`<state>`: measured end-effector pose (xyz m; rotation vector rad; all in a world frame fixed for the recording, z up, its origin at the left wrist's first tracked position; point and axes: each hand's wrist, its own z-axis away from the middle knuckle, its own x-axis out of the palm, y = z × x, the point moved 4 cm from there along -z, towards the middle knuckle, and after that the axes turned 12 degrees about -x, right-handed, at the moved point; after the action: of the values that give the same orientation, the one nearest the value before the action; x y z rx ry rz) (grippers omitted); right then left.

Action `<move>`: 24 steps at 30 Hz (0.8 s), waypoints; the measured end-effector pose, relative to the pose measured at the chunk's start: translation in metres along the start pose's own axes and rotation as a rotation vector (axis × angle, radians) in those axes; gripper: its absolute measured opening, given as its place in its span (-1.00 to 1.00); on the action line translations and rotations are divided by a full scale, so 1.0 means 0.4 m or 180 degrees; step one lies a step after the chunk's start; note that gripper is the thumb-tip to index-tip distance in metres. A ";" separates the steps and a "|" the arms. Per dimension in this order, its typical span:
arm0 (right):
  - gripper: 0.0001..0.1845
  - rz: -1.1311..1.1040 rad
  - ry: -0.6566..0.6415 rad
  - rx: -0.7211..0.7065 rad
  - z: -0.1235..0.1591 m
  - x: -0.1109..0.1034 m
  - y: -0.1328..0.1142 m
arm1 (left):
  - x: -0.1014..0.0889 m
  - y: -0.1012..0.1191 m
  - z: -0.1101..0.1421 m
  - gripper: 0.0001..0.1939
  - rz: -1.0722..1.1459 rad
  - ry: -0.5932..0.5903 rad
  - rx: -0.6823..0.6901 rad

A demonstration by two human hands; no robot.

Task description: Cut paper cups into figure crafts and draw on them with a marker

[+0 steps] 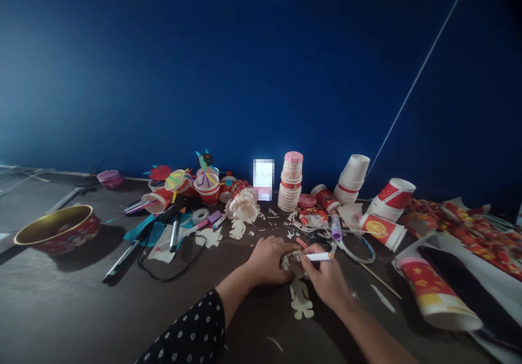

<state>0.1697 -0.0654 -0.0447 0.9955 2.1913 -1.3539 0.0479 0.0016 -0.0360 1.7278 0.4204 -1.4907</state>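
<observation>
A cream paper cut-out figure [300,299] lies on the dark table [81,309] in front of me. My left hand [268,262] presses its upper part down with curled fingers. My right hand [325,277] is closed round a white marker [317,256], whose tip points left at the cut-out's top. Both hands touch over the paper, and the figure's head is hidden beneath them.
A gold-lined red bowl [57,229] sits at the left. Pens, tape and a black cord [175,269] lie mid-left. Decorated cups [207,186], a cup stack [291,188] and tipped red-white cups [383,229] line the back. A large fallen cup [434,294] and red patterned paper [468,228] crowd the right.
</observation>
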 end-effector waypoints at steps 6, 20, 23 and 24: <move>-0.78 0.0008 -0.0026 -0.0050 -0.001 0.002 0.003 | -0.002 0.001 0.001 -0.41 -0.0054 -0.0037 -0.0037; -0.79 -0.0005 0.0023 0.0026 -0.001 0.002 0.006 | -0.001 -0.001 0.002 -0.40 -0.0061 -0.0058 -0.0049; -0.79 0.0004 0.0060 0.0033 0.001 0.003 0.010 | -0.002 0.000 0.002 -0.39 -0.0041 -0.0047 -0.0038; -0.79 0.0010 0.0062 0.0049 0.002 0.003 0.012 | -0.002 -0.001 0.002 -0.39 -0.0030 -0.0042 -0.0037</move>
<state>0.1724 -0.0642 -0.0487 1.0214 2.1958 -1.3672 0.0469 0.0012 -0.0352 1.7083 0.4302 -1.5028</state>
